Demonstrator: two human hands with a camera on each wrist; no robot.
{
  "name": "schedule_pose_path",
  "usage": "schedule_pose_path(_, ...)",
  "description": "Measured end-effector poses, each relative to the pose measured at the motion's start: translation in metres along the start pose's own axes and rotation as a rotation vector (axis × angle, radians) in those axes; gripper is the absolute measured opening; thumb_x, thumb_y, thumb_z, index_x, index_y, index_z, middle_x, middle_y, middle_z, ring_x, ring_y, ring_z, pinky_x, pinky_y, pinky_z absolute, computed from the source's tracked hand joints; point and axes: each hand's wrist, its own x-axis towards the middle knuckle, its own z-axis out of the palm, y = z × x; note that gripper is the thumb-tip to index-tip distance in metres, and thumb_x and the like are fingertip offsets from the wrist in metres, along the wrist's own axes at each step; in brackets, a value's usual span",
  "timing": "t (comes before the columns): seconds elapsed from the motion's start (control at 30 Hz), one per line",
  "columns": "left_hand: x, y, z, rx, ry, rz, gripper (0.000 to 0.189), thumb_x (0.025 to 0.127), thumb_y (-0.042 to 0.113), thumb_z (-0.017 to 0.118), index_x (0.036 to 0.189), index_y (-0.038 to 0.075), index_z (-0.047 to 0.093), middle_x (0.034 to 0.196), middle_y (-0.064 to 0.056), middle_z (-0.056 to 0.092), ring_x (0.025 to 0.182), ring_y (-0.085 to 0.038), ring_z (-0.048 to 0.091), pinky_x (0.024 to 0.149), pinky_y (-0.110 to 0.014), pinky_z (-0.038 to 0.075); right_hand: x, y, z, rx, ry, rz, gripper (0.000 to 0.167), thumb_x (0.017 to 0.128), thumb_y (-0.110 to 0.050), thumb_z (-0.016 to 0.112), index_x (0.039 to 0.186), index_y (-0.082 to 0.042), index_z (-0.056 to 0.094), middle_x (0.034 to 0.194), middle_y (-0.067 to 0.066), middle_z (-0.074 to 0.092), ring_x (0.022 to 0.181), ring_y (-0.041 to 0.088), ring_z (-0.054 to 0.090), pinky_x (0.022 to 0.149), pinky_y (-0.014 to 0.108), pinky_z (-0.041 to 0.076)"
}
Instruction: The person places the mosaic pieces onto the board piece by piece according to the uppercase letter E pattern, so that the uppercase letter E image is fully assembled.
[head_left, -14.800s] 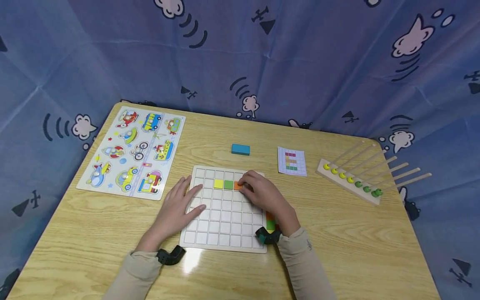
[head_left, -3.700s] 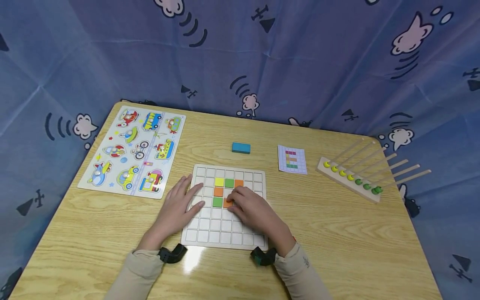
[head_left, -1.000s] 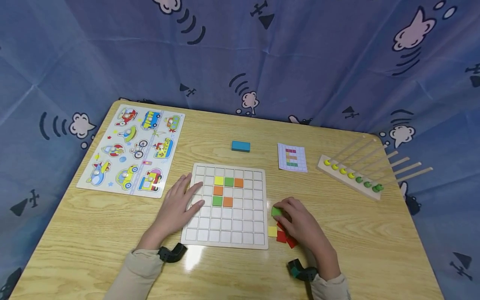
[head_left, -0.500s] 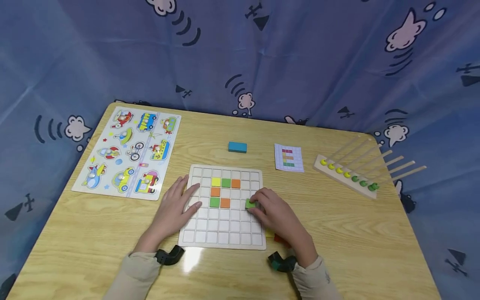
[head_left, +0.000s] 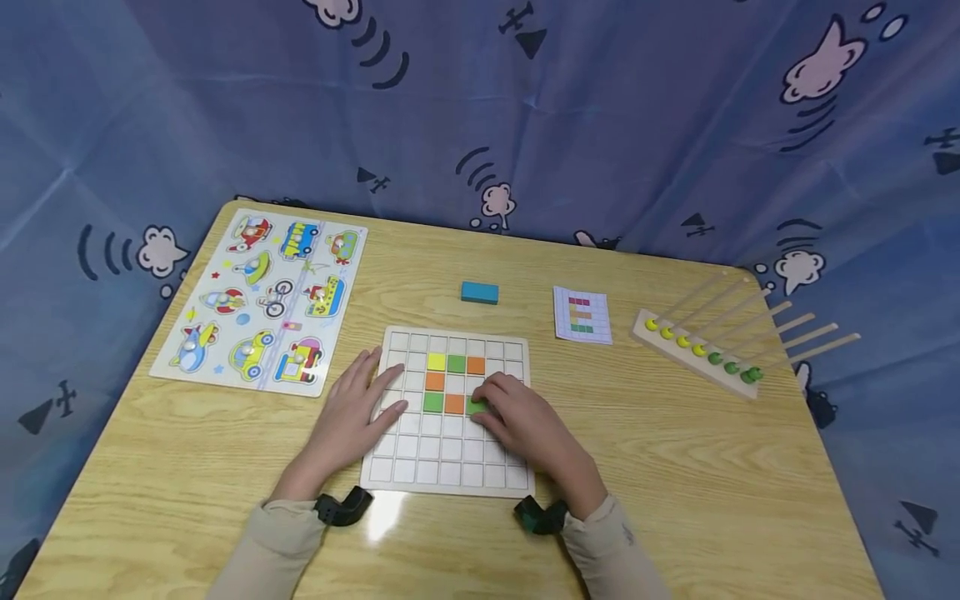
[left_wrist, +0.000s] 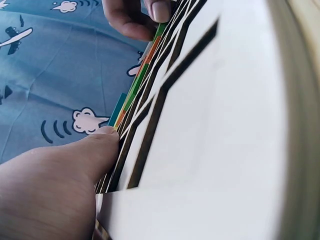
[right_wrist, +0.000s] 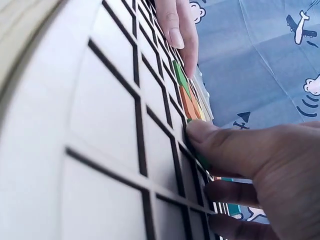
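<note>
A white grid board lies flat on the table, with a yellow tile, a green tile and an orange tile in one row. Below are another orange tile, then a green one beside an orange one. My right hand pinches a further green tile at the square right of that lower orange tile; fingers partly cover it. In the right wrist view, the thumb presses at its edge. My left hand rests on the board's left edge, fingers spread.
A vehicle knob puzzle lies at left. Behind the board are a blue block and a pattern card. A wooden peg stand with yellow and green beads stands at right, near a patterned curtain.
My right hand has taken a green tile from the loose pile right of the board and carried it left onto the grid. My left hand has stayed in place.
</note>
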Motion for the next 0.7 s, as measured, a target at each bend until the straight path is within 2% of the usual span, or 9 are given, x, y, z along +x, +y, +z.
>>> schedule_pose_path(0.43, 0.0008, 0.0004, -0.0003, 0.005, -0.008, -0.011, 0.057, 0.097, 0.048, 0.048, 0.147, 0.023, 0.038, 0.16, -0.01, 0.014, 0.147, -0.031, 0.008, 0.116, -0.055, 0.013, 0.0038, -0.0004, -0.0017, 0.014, -0.026, 0.025, 0.02, 0.091, -0.03, 0.067, 0.105, -0.016, 0.066, 0.105, -0.006, 0.058, 0.092, 0.008, 0.053, 0.081, 0.027, 0.051)
schedule_pose_path(0.7, 0.0006, -0.0007, 0.0013, 0.009, -0.007, -0.011, 0.056, 0.097, 0.049, 0.048, 0.147, 0.024, 0.039, 0.16, -0.009, 0.014, 0.147, -0.031, 0.008, 0.116, -0.055, 0.013, 0.0043, 0.0013, -0.0006, 0.018, -0.018, -0.007, 0.016, 0.091, -0.027, 0.067, 0.104, -0.016, 0.067, 0.103, -0.007, 0.059, 0.094, 0.009, 0.054, 0.083, 0.027, 0.051)
